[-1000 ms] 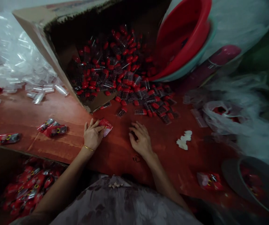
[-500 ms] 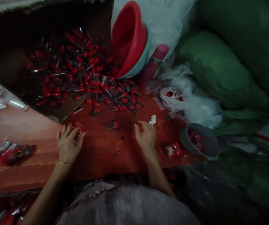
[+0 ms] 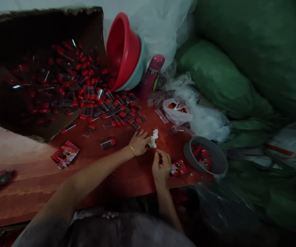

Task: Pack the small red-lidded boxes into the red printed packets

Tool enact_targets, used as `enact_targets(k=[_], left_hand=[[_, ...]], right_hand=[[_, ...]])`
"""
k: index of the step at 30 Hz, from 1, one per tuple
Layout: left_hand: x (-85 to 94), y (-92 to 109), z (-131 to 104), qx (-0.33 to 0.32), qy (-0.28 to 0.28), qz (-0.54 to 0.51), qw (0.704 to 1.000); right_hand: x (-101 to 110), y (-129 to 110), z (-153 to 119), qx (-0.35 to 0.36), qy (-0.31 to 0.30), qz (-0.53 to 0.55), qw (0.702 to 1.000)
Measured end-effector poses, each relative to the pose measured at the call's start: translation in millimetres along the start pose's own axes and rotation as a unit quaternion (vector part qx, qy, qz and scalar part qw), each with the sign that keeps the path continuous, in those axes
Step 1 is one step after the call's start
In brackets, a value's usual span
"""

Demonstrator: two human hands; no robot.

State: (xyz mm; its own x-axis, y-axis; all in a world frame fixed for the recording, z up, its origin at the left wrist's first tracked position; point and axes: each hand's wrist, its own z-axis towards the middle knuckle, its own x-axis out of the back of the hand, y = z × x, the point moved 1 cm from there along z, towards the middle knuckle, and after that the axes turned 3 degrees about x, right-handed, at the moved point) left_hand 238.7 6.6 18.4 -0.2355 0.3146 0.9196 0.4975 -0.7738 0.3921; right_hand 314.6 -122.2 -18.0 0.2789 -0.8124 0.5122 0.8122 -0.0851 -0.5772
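Observation:
My left hand (image 3: 139,142), with a gold bracelet at the wrist, lies across the red table (image 3: 127,178). Its fingers stretch out, and their tips reach the edge of a small white crumpled piece (image 3: 153,138). Just below that piece is my right hand (image 3: 161,167), its thumb and fingers drawn together; whatever is between them, if anything, is too small to make out. Beside it lies a small red packet (image 3: 179,168). Another red printed packet (image 3: 65,154) rests flat at the left, and a clear tube with a red cap (image 3: 108,143) lies behind my left forearm.
A tipped cardboard box (image 3: 45,20) spills many red-capped tubes (image 3: 88,92) onto the table. Red and teal basins (image 3: 129,51) lean beside a pink bottle (image 3: 151,73). To the right stand a grey bowl (image 3: 220,164) of red packets, plastic bags (image 3: 212,120) and green sacks (image 3: 220,75).
My left hand has let go of the red packet at the left and moved right to the white piece. My right hand's fingers have drawn together, and the view has turned rightward.

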Motion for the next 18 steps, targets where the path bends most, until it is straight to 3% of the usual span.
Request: enact_targets(k=[3, 8, 12, 16, 18], left_hand=[[-10.9, -0.2, 16.1, -0.001, -0.025, 0.003, 1.000], [-16.1, 0.8, 13.9, 0.021, -0.016, -0.015, 1.000], [-9.4, 1.8, 15.4, 0.045, -0.004, -0.046, 0.998], [1.5, 5.0, 33.4, 0.039, 0.042, -0.025, 0.998], [0.6, 7.5, 45.2, 0.040, 0.036, -0.010, 0.998]], right_hand=[[1.4, 0.1, 2.2, 0.010, -0.015, 0.017, 1.000], [2.1, 3.0, 1.2, -0.015, 0.002, 0.047, 0.999], [1.3, 4.9, 1.5, -0.022, 0.012, 0.048, 0.999], [1.2, 11.2, -0.9, -0.038, 0.005, 0.057, 0.998], [1.6, 16.2, -4.2, -0.051, -0.005, 0.062, 0.997]])
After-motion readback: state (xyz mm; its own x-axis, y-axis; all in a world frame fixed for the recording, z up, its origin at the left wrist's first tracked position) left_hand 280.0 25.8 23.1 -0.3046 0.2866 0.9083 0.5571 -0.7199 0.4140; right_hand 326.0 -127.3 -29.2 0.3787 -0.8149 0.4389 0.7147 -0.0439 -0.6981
